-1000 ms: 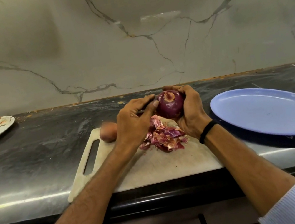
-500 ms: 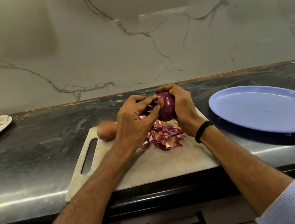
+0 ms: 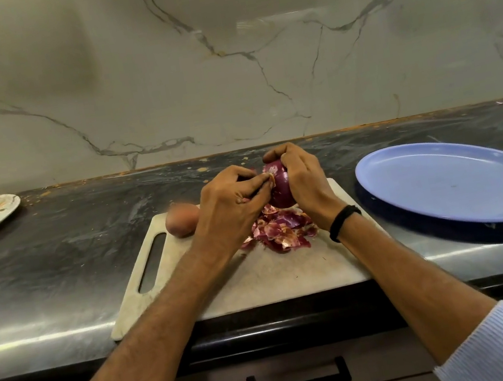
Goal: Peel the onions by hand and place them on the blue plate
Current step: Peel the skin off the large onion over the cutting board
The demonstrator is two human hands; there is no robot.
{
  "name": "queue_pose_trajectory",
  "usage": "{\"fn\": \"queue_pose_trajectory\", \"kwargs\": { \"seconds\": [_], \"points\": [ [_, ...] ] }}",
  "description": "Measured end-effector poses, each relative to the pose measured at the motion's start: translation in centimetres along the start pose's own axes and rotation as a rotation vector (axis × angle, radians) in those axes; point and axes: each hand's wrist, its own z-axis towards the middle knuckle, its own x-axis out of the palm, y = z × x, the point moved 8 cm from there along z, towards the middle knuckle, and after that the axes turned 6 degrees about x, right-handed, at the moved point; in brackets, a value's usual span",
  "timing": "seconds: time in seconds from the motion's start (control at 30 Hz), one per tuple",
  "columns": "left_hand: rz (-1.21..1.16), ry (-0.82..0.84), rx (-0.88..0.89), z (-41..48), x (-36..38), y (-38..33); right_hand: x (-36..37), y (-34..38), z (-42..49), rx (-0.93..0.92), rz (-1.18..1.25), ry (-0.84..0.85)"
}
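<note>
onion, purple and nearly bare, is held above the cutting board, the right hand curled round it, the left hand pinching a scrap of skin at its top. best to pull that scrap down, dropping it on the peel pile; the blue plate lies to the right.
</note>
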Motion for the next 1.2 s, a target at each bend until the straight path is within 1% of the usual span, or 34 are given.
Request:
{"fn": "queue_pose_trajectory", "kwargs": {
  "seconds": [0.1,0.2,0.37,0.43,0.57,0.63,0.7,0.8,0.9,0.97,1.03,1.1,1.17,1.2],
  "points": [
    [0.028,0.021,0.024,0.0,0.2,-0.2,0.2,0.2,-0.1,-0.023,-0.026,0.011],
    [0.033,0.027,0.009,0.0,0.3,0.0,0.1,0.7,-0.2,-0.073,-0.069,0.004],
    [0.024,-0.03,-0.04,0.1,0.0,-0.3,0.1,0.7,-0.3,-0.037,-0.017,-0.022],
    [0.034,0.009,-0.022,0.1,0.5,-0.4,0.0,0.7,-0.4,-0.047,-0.041,-0.034],
    [0.058,0.156,-0.026,-0.3,2.1,-0.2,-0.7,0.8,-0.3,-0.043,-0.085,-0.092],
    [0.033,0.159,-0.025,-0.3,2.1,-0.3,-1.1,0.4,-0.1,-0.012,-0.088,-0.135],
    [-0.038,0.089,-0.078,-0.2,1.4,-0.2,-1.1,-0.1,0.0,0.062,-0.005,-0.159],
    [-0.163,-0.005,-0.212,0.1,0.8,0.5,-1.1,-0.8,0.1,0.18,0.172,-0.183],
    [-0.229,-0.072,-0.348,0.1,0.0,1.6,-1.1,-1.2,0.0,0.258,0.321,-0.201],
    [-0.247,-0.119,-0.437,-0.2,-0.6,2.9,-1.2,-1.4,-0.1,0.295,0.373,-0.209],
    [-0.207,-0.09,-0.497,-0.5,-0.6,3.7,-1.3,-1.5,0.0,0.319,0.416,-0.216],
    [-0.149,0.002,-0.509,-0.7,0.1,3.8,-1.4,-1.5,0.0,0.325,0.447,-0.225],
    [-0.122,0.068,-0.461,-0.7,0.7,3.1,-1.5,-1.4,0.1,0.317,0.439,-0.23],
    [-0.132,0.071,-0.408,-0.5,0.7,2.4,-1.6,-1.4,0.1,0.308,0.421,-0.231]
  ]
}}
